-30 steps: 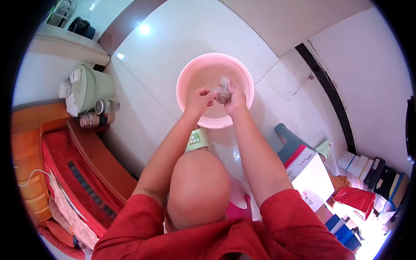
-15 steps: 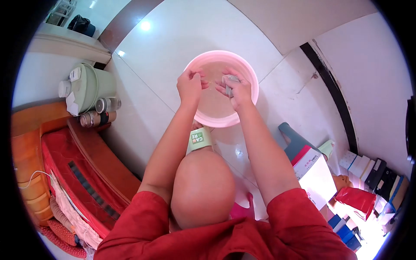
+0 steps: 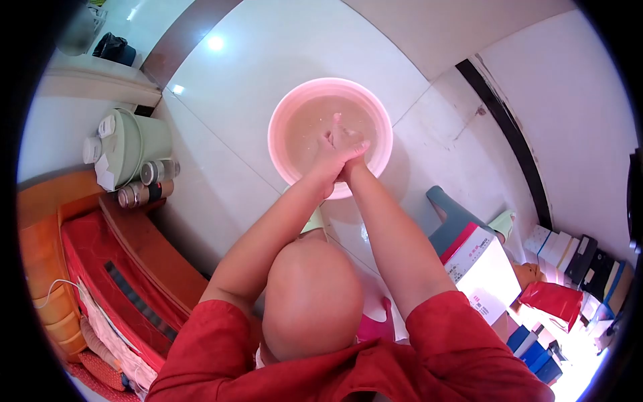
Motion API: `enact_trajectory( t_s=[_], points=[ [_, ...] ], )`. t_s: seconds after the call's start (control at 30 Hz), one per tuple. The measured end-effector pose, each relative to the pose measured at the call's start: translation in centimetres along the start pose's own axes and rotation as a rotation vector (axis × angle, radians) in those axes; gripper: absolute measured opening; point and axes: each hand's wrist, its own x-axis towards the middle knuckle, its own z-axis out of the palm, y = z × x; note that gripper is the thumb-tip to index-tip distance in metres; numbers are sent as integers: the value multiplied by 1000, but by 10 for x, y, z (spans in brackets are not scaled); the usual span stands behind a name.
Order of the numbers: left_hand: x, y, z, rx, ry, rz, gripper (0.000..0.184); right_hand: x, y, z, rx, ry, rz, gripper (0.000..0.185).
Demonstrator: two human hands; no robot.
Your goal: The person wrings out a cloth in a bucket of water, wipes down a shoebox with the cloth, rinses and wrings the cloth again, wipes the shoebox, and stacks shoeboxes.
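Observation:
A round pink basin [image 3: 281, 137] of cloudy, light-brown water stands on the floor before me. My left hand [image 3: 329, 158] and my right hand [image 3: 348, 139] are pressed together over its near side. The left wraps across the right, with its thumb pointing right. One pale finger or thumb sticks up toward the basin's middle. Whatever lies between my palms is hidden; no grey lump shows. Below the basin, part of a pale green slipper [image 3: 313, 220] shows beside my knee [image 3: 311, 291].
At left are a pale green bucket [image 3: 151, 137], jars [image 3: 157, 172] and a wooden seat with a red cushion [image 3: 100, 268]. To the right stand a grey-green stool [image 3: 447, 218], a white box [image 3: 492, 271] and piled boxes and bags. White tiles [image 3: 228, 87] surround the basin.
My hands were apart over the basin, the right with a grey, soft-looking lump in its fingers. They have come together, and the lump is out of sight. The view has shifted slightly.

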Motion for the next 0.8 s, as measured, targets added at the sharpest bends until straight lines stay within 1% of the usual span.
enact_trajectory(
  t_s=[0.03, 0.07, 0.13, 0.27, 0.37, 0.43, 0.47, 0.53, 0.77, 0.8],
  points=[
    [3, -2, 0, -19, -32, -17, 116, 0, 1, 0, 8, 0, 23, 56],
    [5, -6, 0, -17, -34, -17, 116, 0, 2, 0, 16, 0, 45, 59],
    [9, -15, 2, 10, 23, 32, 102, 2, 7, 0, -25, 24, 43, 58],
    [12, -23, 1, 8, 14, 8, 100, 4, 16, -1, -194, 106, 34, 54],
    [7, -21, 1, 2, 3, -14, 99, 2, 17, -3, -249, 96, 48, 50],
    [4, -18, 0, -70, -97, 10, 98, -2, 17, -4, -204, 88, 50, 50],
    [3, -18, 1, -71, -102, 10, 98, -2, 17, -6, -160, 77, 50, 50],
    [-1, -14, 4, -93, -86, -7, 86, 1, 22, -6, -181, 100, 42, 50],
    [5, -22, 2, -98, -61, -18, 89, 5, 30, -3, -230, 137, 21, 49],
    [6, -23, 1, -88, -71, -24, 92, 5, 31, -4, -227, 134, 20, 49]
  ],
)
